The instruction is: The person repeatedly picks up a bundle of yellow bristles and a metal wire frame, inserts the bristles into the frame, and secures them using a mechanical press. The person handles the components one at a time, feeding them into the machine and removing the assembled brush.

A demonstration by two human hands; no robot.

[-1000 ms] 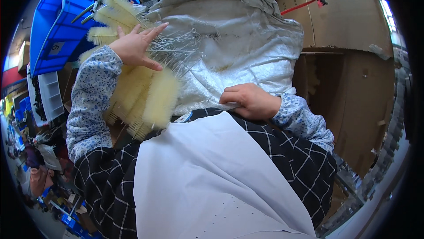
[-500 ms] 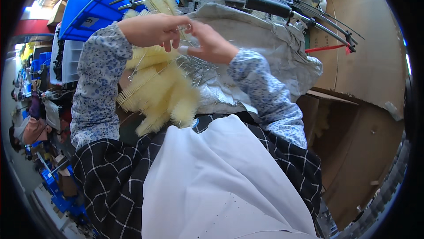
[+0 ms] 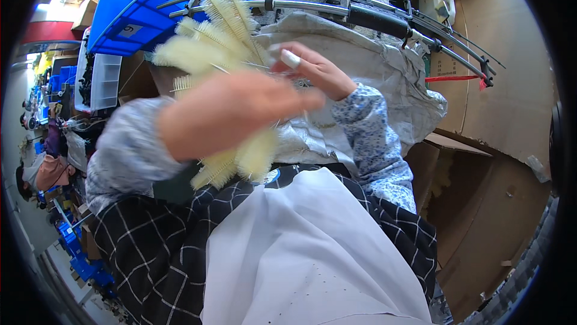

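Observation:
A pile of cream bristle brushes point(image 3: 258, 154) with twisted wire stems lies in front of me, partly hidden by my left hand. My left hand point(image 3: 240, 109) passes over the pile, smeared by motion, and whether it holds anything does not show. Just beyond it, to the right, my right hand point(image 3: 321, 72) has its fingers bent together close to the wire stems; what they pinch is too small to name. A white cover sits on one of its digits. Another brush point(image 3: 189, 54) is blurred at the upper left of the pile, beside a sharper upright brush point(image 3: 231, 15).
Under the wire ends lies a crumpled whitish sheet point(image 3: 360, 54). Metal rails point(image 3: 312, 6) with a black sleeve cross the far side. Blue bins point(image 3: 129, 12) stand at the far left, a clear plastic box point(image 3: 105, 82) below them. At the right are cardboard panels and an open carton point(image 3: 457, 175).
My left hand has swept down and toward me, across the pile. My right hand has shifted slightly right, apart from the left. A brush at the upper left now appears blurred.

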